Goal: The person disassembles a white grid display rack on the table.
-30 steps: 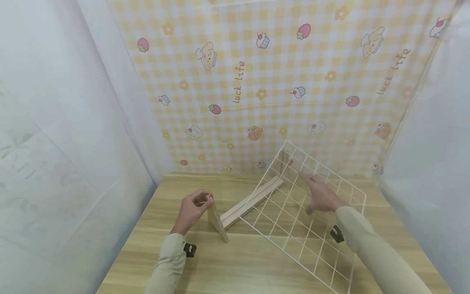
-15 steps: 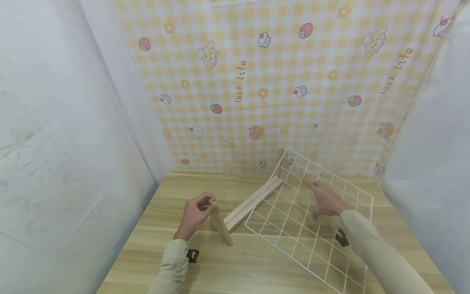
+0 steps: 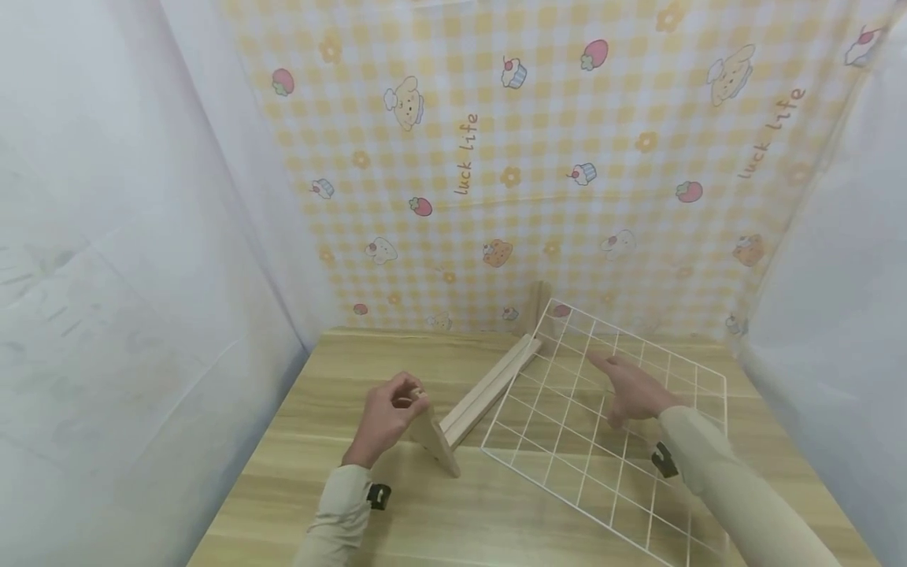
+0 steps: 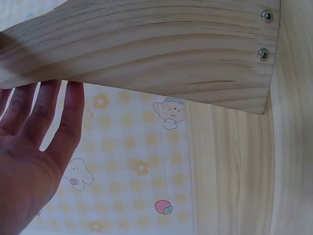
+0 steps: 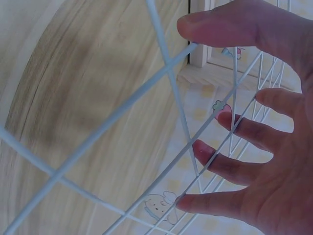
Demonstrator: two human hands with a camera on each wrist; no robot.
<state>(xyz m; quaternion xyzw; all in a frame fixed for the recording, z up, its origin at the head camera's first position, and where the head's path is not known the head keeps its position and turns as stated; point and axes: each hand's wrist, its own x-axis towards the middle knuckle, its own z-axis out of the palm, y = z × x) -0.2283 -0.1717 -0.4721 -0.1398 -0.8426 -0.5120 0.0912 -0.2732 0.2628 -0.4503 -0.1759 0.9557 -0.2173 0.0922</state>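
Observation:
My left hand [image 3: 386, 417] pinches the upper end of a pale wooden end panel [image 3: 438, 447], part of a low wooden stand. In the left wrist view the fingers reach behind this panel [image 4: 161, 54], and two screw heads [image 4: 263, 54] show near its lower end. Two parallel slats [image 3: 489, 395] run back from it to the far end panel [image 3: 536, 309]. Over the stand's right side leans a white wire grid [image 3: 567, 501]. My right hand [image 3: 634, 390] lies across it with thumb and fingers spread; in the right wrist view their tips touch the wires [image 5: 168, 68].
The stand is on a wood-grain table [image 3: 468, 520]. A yellow checked cloth [image 3: 510, 213] with cartoon prints hangs behind it. White sheets close off the left side [image 3: 142, 276] and right side [image 3: 836, 299]. A black strap mount [image 3: 379, 496] sits at the left wrist.
The wire grid and my right hand have shifted slightly right and down, showing more of the far end panel. My left hand and the near panel have moved a little right.

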